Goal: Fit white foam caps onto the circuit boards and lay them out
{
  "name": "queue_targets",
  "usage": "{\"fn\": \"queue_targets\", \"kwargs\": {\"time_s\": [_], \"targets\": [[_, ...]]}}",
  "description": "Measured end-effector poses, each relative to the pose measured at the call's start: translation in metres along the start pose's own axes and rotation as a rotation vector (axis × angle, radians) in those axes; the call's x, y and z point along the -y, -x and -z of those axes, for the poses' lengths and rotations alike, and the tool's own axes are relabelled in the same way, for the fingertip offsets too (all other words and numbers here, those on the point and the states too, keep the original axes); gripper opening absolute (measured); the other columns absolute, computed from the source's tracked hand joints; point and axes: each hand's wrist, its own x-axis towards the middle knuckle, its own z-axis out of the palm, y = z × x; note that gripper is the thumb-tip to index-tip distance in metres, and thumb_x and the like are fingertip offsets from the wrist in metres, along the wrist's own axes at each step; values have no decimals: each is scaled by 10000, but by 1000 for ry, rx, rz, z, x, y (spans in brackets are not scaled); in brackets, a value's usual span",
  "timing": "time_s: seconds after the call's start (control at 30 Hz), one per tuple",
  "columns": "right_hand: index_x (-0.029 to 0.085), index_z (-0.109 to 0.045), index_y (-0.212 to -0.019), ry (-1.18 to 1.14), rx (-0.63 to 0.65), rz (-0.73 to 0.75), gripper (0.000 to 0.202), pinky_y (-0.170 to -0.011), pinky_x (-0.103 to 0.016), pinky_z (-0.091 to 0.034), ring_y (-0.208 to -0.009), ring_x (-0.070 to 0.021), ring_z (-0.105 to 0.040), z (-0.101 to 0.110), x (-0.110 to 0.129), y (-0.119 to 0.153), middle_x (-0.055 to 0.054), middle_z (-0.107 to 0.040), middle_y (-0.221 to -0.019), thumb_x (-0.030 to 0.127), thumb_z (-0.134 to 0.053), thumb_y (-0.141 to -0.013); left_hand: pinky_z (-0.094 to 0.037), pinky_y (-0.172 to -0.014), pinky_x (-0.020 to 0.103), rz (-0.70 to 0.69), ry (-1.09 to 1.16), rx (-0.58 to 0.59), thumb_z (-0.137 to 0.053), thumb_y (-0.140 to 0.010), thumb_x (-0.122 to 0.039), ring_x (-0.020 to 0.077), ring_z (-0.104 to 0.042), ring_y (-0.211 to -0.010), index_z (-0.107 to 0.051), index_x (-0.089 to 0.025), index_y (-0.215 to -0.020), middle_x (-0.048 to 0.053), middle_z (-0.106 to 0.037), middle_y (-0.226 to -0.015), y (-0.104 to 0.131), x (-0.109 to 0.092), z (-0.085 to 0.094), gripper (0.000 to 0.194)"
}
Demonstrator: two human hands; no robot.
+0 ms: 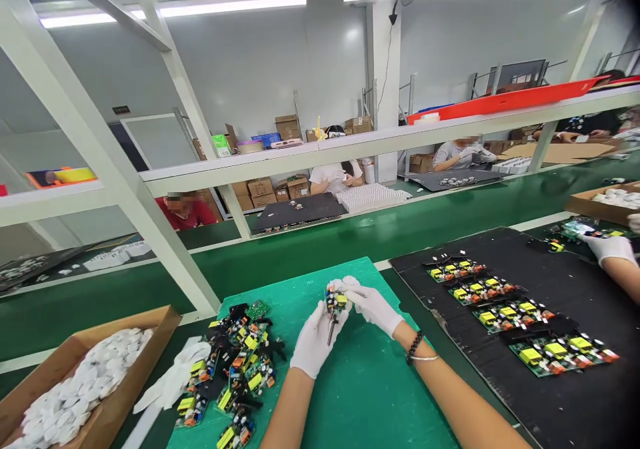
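Observation:
Both hands wear white gloves and meet above a green mat (345, 382). My left hand (314, 342) is closed around a small circuit board (337, 300) with a yellow part and a dark lead hanging down. From the right, my right hand (375, 307) pinches at the board's upper edge, where a white piece (350, 281) shows; its exact shape is hard to make out. A heap of similar boards (250, 349) with yellow, orange and black parts lies on the mat's left side.
White gloves (175, 375) lie left of the heap, beside a cardboard box (165, 322) of white pieces. Rows of board panels sit on a black sheet (480, 342) at right, near another person's gloved hand (610, 247). A shelf frame (280, 169) stands ahead.

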Motion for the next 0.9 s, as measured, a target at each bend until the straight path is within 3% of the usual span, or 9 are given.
{"fn": "queue_targets", "kwargs": {"time_s": [0.13, 0.27, 0.33, 0.4, 0.5, 0.6, 0.7, 0.8, 0.9], "targets": [[213, -586, -1097, 249, -105, -31, 359, -811, -329, -429, -890, -214, -567, 3, -3, 27, -56, -636, -989, 339, -435, -797, -294, -976, 458, -27, 60, 67, -348, -831, -258, 234, -447, -1137, -397, -191, -1255, 91, -477, -1263, 0, -2, 10, 432], [258, -481, -1217, 793, -210, -113, 421, -841, -387, -429, -1000, -258, -545, 2, -24, 97, -82, -592, -1113, 225, -312, -832, -332, -924, 508, -29, 38, 80, -299, -823, -399, 250, -478, -1093, -419, -223, -1242, 95, -465, -1271, 0, -8, 22, 471], [304, -460, -1228, 907, -203, -109, 439, -794, -406, -469, -1035, -288, -521, -1, -37, 133, -55, -551, -1185, 244, -353, -806, -347, -918, 494, -45, 4, 34, -282, -813, -451, 240, -484, -1085, -456, -270, -1209, 67, -471, -1269, -1, -11, 26, 468], [354, -456, -1218, 920, -127, -61, 456, -748, -439, -488, -998, -311, -534, -3, -43, 157, -19, -485, -1260, 289, -431, -768, -351, -916, 493, -53, -1, 1, -295, -800, -472, 240, -489, -1079, -476, -293, -1186, 54, -494, -1248, -5, -13, 27, 462], [351, -335, -1293, 801, -187, -30, 564, -876, -505, -411, -1133, -329, -426, 2, -34, 167, 3, -313, -1378, 381, -485, -750, -343, -921, 506, -45, 17, -19, -330, -790, -443, 241, -490, -1086, -475, -291, -1180, 54, -529, -1208, -13, -12, 26, 443], [320, -193, -1348, 483, -226, -56, 532, -978, -460, -337, -1207, -243, -365, 21, -17, 163, -9, -281, -1395, 381, -344, -842, -365, -909, 488, -59, -46, -101, -304, -800, -342, 213, -479, -1108, -491, -294, -1147, 46, -560, -1164, -19, -14, 27, 398], [311, -354, -1285, 324, -86, -69, 495, -992, -428, -327, -1170, -232, -418, 42, -12, 166, -42, -411, -1320, 388, -449, -805, -400, -859, 485, -72, -111, -180, -215, -803, -249, 190, -464, -1130, -531, -276, -1077, 64, -589, -1108, -21, -20, 32, 420], [291, -629, -986, 353, 1, -46, 276, -973, -366, -352, -1125, -231, -457, 52, -17, 178, -57, -544, -1166, 378, -584, -727, -425, -816, 473, -63, -152, -237, -184, -793, -199, 173, -475, -1119, -564, -259, -997, 74, -602, -1074, -22, -25, 38, 435], [254, -672, -782, 325, -3, -85, 176, -872, -320, -426, -960, -209, -554, 52, -19, 176, -56, -634, -919, 394, -575, -739, -430, -810, 453, -39, -144, -266, -203, -794, -192, 157, -505, -1081, -573, -233, -963, 78, -600, -1082, -25, -26, 42, 408]]}}
